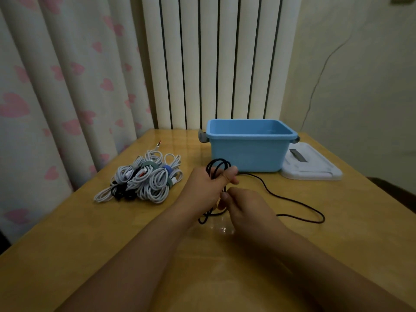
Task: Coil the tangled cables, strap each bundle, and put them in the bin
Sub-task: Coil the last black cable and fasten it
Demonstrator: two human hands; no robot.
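My left hand [208,188] grips several loops of a black cable [292,200] just in front of the blue bin [247,154]. Loops stick out above the fist and hang below it. My right hand [245,204] pinches the same cable right beside the left hand. The loose end of the cable trails right across the table in a long curve. The bin stands open, and no cable shows in the part of its inside that I can see. A pile of white and black cables [144,176], some wrapped with green and blue straps, lies to the left.
The bin's white lid [315,167] lies flat on the table to the right of the bin. A curtain with pink hearts [56,97] hangs at the left table edge. A white radiator [213,64] stands behind the wooden table [225,266].
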